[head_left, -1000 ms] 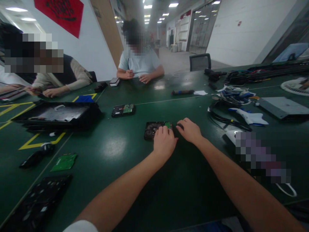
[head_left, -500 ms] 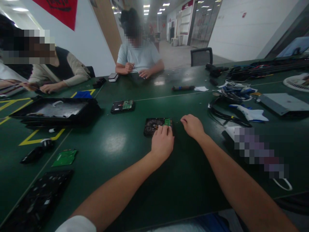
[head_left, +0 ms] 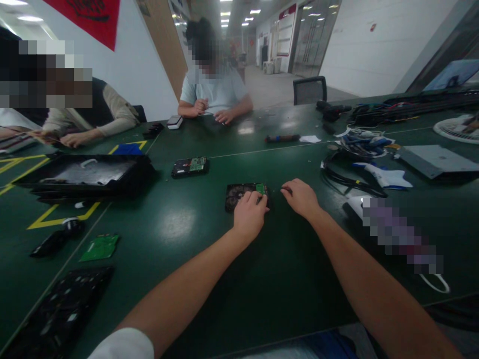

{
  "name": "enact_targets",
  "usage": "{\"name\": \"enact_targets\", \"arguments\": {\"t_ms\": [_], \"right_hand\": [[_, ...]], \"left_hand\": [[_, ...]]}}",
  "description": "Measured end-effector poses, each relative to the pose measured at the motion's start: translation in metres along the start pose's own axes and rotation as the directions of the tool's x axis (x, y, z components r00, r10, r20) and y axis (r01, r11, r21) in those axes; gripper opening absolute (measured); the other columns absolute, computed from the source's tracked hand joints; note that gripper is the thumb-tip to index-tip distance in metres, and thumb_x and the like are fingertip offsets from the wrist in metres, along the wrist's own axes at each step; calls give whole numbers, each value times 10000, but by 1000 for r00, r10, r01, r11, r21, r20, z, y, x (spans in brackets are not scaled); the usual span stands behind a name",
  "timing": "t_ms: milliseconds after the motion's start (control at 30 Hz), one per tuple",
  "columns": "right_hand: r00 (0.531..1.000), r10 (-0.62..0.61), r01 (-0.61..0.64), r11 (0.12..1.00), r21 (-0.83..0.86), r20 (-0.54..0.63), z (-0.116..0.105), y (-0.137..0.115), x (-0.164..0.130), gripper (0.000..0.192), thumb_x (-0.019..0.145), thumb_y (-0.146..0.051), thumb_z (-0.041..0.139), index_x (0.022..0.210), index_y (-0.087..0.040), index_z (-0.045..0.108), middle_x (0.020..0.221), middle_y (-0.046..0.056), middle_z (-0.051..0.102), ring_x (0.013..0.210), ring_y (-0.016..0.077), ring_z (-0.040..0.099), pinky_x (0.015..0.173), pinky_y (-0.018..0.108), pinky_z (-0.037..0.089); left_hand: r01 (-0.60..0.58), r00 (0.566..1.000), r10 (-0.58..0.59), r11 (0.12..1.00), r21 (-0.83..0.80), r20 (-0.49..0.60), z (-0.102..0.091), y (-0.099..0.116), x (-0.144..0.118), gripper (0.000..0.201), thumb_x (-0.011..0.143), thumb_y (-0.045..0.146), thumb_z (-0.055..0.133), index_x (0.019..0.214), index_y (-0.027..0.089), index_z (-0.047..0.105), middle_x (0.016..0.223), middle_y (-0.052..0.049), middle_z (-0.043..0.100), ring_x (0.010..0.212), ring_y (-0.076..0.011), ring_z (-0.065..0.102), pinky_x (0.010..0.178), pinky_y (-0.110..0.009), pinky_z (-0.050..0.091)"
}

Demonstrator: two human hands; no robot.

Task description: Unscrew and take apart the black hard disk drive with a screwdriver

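A black hard drive [head_left: 235, 195] with a green circuit board at its right end lies on the green table in front of me. My left hand [head_left: 250, 214] grips its near right part, the bent fingers resting over the top beside the green board. Just right of the drive and apart from it, my right hand [head_left: 301, 197] hovers low with thumb and fingers pinched together. Whatever is between those fingertips, if anything, is too small to make out.
Another hard drive [head_left: 190, 167] lies farther back left. Left are stacked black trays [head_left: 138, 167], a green circuit board [head_left: 100, 247] and a black panel [head_left: 63, 309]. A screwdriver [head_left: 282, 138], cables [head_left: 364, 142] and a grey metal box [head_left: 441, 160] are right. Two people sit across.
My left hand's fingers have shifted slightly on the hard drive, with the thumb now showing at its right. The right hand stays pinched beside it, and the view has moved a little.
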State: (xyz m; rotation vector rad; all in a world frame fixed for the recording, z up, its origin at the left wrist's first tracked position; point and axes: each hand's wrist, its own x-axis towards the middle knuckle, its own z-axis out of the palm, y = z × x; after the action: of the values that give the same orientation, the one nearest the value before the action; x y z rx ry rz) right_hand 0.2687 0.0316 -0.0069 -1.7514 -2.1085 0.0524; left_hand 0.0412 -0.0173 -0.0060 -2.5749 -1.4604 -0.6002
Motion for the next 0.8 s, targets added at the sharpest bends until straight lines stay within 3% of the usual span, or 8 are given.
{"name": "enact_targets", "arguments": {"t_ms": [233, 533, 667, 800], "right_hand": [[1000, -19, 19, 1000, 14, -3, 2, 4, 7, 173, 1053, -280, 637, 1041, -219, 798, 1120, 98, 758, 1010, 255, 703, 865, 374, 520], [992, -108, 105, 994, 38, 66, 5, -13, 11, 233, 1085, -249, 563, 1103, -205, 791, 1181, 104, 752, 1066, 243, 695, 911, 359, 512], [993, -88, 85, 995, 46, 73, 4, -19, 10, 231, 1087, -275, 559, 1133, -214, 778, 1197, 105, 738, 1068, 247, 685, 890, 362, 506], [996, -27, 27, 1000, -3, 81, 4, -27, 11, 215, 1083, -336, 572, 1088, -228, 758, 1169, 109, 715, 962, 246, 677, 774, 361, 484]], "left_hand": [[-3, 1000, 3, 1000, 6, -8, 2, 0, 0, 360, 1047, 276, 613, 1383, 173, 692, 1292, -150, 677, 1168, -330, 569, 959, -474, 531], [9, 1000, -9, 1000, -9, -2, 0, 1, 0, 338, 1033, 249, 629, 1358, 188, 700, 1292, -150, 682, 1170, -330, 567, 952, -481, 532], [7, 1000, -7, 1000, -22, -15, 0, 0, 0, 322, 1033, 255, 629, 1340, 194, 708, 1288, -151, 683, 1162, -333, 575, 948, -485, 536], [12, 1000, -13, 1000, -23, -21, 0, 2, 0, 326, 1024, 249, 643, 1341, 206, 707, 1277, -149, 683, 1164, -333, 578, 954, -490, 534]]}}
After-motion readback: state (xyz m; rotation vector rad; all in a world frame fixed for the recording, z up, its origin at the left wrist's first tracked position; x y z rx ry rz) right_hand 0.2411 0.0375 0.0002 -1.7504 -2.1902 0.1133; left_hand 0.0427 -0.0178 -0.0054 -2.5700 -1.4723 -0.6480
